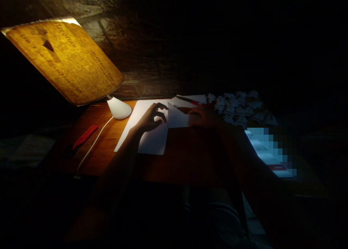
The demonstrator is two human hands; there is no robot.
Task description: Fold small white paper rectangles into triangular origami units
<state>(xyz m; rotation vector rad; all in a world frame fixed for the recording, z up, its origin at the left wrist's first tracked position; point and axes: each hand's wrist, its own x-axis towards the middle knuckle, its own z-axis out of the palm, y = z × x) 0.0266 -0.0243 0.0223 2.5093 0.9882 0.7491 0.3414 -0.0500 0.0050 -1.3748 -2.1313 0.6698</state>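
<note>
Over a large white sheet on the wooden table, my left hand has its fingers curved and spread apart. Its fingertips come close to the left edge of a smaller sheet of paper, with nothing visible between them. That smaller sheet has a slanted upper edge. At its right end my right hand is closed on the paper, though shadow hides part of the fingers. Behind the smaller sheet lie more white sheets with a dark-bladed, red-handled tool on them.
A lit lamp with a printed yellow shade and white base stands at the left, its cord crossing the table. Beside it lies a red object. Several folded paper pieces are piled right, near a glowing screen.
</note>
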